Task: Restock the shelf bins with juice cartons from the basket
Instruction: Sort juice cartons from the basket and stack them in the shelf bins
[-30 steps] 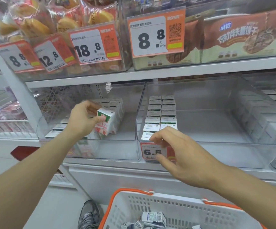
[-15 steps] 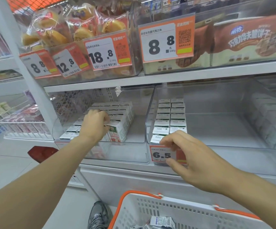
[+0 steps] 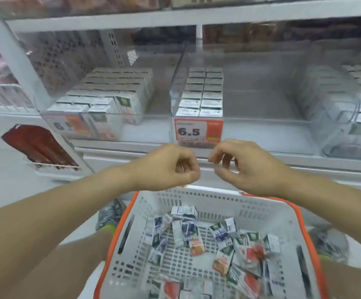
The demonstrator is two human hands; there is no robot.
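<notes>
Cartons [image 3: 197, 236] lie loose in basket [image 3: 197, 197]. Left hand [image 3: 166, 167] and right hand [image 3: 246, 165] hover above it, loosely curled, empty. Between placements; next: reach down, grab cartons for bins [image 3: 261, 117].

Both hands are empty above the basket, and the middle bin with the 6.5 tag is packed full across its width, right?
Not quite. The head view shows the left hand and right hand empty above the basket, but the middle bin with the 6.5 tag holds only two rows of cartons at its left side; the rest is bare.
</notes>
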